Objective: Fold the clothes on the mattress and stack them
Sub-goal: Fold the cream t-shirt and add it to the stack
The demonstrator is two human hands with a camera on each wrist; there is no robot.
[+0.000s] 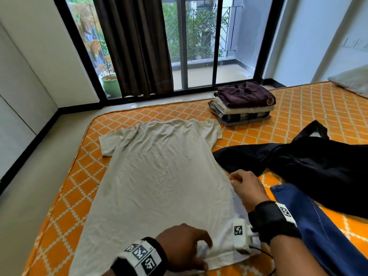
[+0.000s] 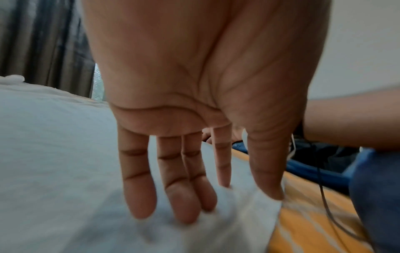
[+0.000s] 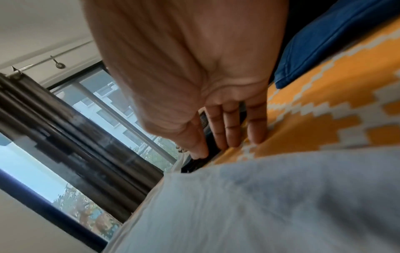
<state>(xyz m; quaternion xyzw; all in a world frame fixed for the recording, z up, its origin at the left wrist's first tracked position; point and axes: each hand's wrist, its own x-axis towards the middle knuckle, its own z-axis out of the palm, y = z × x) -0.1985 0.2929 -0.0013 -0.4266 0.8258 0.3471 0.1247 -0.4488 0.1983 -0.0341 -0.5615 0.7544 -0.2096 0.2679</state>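
A pale grey T-shirt (image 1: 159, 176) lies spread flat, neck away from me, on the orange patterned mattress (image 1: 69, 196). My left hand (image 1: 205, 250) is at the shirt's near hem. In the left wrist view this hand (image 2: 231, 202) has straight fingers resting on the T-shirt (image 2: 54, 154), with a little cloth bunched under the tips. My right hand (image 1: 234, 179) is at the shirt's right side edge. In the right wrist view that hand (image 3: 220, 149) has straight fingers touching the mattress (image 3: 324, 119) just beside the T-shirt (image 3: 259, 205). A stack of folded clothes (image 1: 243, 104) sits at the far right.
A black garment (image 1: 308, 162) lies loose to the right of the shirt, and blue jeans (image 1: 322, 232) lie beside my right forearm. Bare floor runs along the mattress's left side. A glass door with a dark curtain (image 1: 135, 46) stands beyond the far edge.
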